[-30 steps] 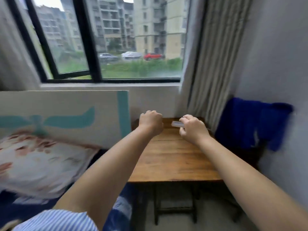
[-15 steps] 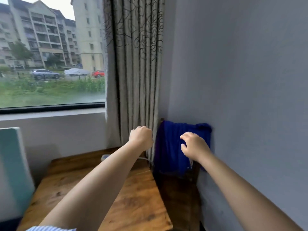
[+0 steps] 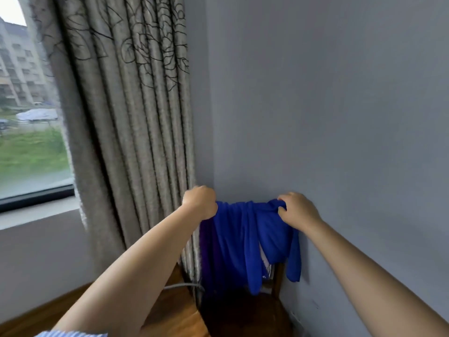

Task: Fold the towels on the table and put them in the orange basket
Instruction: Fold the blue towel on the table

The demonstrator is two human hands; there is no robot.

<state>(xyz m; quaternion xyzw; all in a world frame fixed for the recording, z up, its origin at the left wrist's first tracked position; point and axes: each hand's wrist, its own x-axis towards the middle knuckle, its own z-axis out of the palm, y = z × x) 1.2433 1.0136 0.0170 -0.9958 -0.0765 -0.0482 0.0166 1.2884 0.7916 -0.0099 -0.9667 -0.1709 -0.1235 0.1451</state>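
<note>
A blue towel [image 3: 245, 239] hangs over the back of a dark wooden chair [image 3: 245, 310] in the corner of the room. My left hand [image 3: 200, 201] grips its top left edge with curled fingers. My right hand [image 3: 297, 211] pinches the bunched cloth at its top right edge. Behind the blue towel a purple cloth [image 3: 206, 251] hangs on the same chair back. No orange basket is in view.
The wooden table [image 3: 167, 314] fills the lower left, with a grey cable [image 3: 181, 285] lying on it near the chair. A patterned curtain [image 3: 126, 117] hangs left of the chair, beside the window [image 3: 29, 132]. A grey wall [image 3: 340, 117] stands close behind the chair.
My view swung right from the table to the chair corner. Both hands left the table, reached the blue towel and took hold of its top edge.
</note>
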